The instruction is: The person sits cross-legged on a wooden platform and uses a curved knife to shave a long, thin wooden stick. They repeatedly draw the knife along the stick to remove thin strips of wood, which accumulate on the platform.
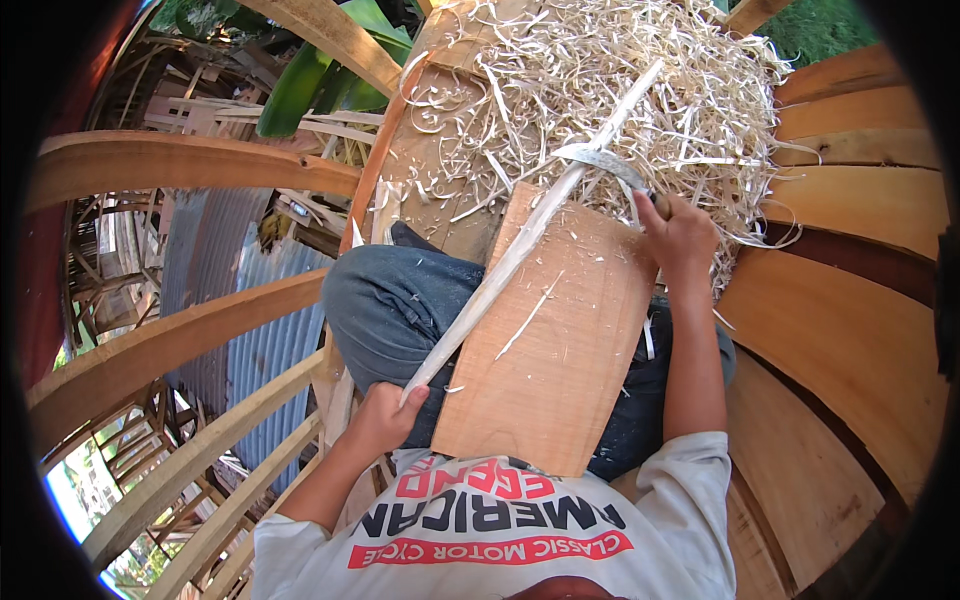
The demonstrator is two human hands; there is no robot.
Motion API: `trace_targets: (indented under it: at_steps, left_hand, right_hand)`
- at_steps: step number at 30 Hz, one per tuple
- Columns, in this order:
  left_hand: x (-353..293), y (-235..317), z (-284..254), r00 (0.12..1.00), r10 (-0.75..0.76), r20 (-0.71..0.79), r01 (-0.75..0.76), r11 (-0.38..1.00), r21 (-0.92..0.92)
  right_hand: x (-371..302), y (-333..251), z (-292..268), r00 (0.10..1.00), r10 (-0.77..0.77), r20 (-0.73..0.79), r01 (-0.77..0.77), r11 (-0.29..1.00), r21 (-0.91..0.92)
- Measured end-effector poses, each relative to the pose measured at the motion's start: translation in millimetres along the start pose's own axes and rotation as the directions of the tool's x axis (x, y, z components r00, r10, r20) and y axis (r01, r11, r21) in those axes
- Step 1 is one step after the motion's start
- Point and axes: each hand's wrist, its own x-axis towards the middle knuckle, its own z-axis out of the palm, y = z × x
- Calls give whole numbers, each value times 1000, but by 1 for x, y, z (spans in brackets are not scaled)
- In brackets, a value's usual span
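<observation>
My left hand [387, 416] is closed around the near end of a long pale wooden stick [500, 275], which slants away from me to the upper right. A curved sickle-like knife [607, 162] lies across the stick toward its far end. Its dark handle [661, 205] sits in the closed fist of my right hand [682, 235]. Under the stick, a flat wooden board [570, 350] rests across my lap with a few shavings on it. My fingers hide part of the handle and the stick's near end.
A large heap of curly wood shavings [700, 110] covers the planks beyond the board. Wooden slats [840, 330] form a wall on my right, and a rail [190, 165] with open gaps runs on my left. Below it show corrugated metal sheets [275, 340] and scrap wood.
</observation>
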Motion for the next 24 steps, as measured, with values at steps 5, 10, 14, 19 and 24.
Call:
trace_targets:
  at_steps: [5,10,14,19,24]
  left_hand:
    - [4,1,-1,999,37,-7,-37,999,8]
    - [3,-4,1,1000,24,-15,-24,1000,19]
    - [2,-4,-1,1000,6,17,-6,1000,-4]
    - [4,-10,2,998,66,-20,-66,998,-19]
    - [7,-8,-1,999,50,5,-50,999,3]
  right_hand:
    - [17,14,-1,993,122,8,-122,992,46]
    - [-6,-19,-6,992,-10,124,-9,988,154]
    - [11,-11,-7,985,43,165,-82,967,240]
    - [2,-13,-3,997,-28,66,17,987,159]
    - [36,22,-3,943,329,44,-325,890,320]
